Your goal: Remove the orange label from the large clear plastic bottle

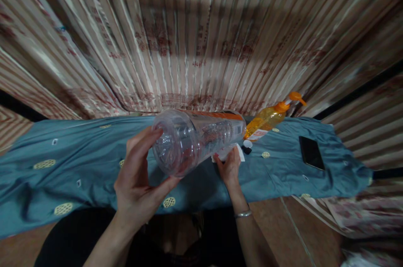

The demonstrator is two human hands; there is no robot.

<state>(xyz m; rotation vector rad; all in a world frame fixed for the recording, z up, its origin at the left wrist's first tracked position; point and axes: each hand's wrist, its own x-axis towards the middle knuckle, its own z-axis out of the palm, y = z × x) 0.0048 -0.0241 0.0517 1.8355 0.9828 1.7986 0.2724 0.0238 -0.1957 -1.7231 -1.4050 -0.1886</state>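
Note:
A large clear plastic bottle [201, 137] with an orange label is held tilted, its base towards me and its far end over the table. My left hand [138, 179] grips it by the base, thumb and fingers on opposite sides. Under its far part, my right hand [229, 168] pinches a white paper or tissue [241, 154]. Whether that paper touches the bottle is hard to tell. Just beyond my right hand lie a small white round cap [247, 144] and a small black piece [246, 150].
A pump bottle of orange-yellow liquid [264, 124] stands behind on the right. A black phone [311, 153] lies at the right of the table's teal cloth [94, 166]. Striped, patterned curtains [195, 40] hang behind and at both sides.

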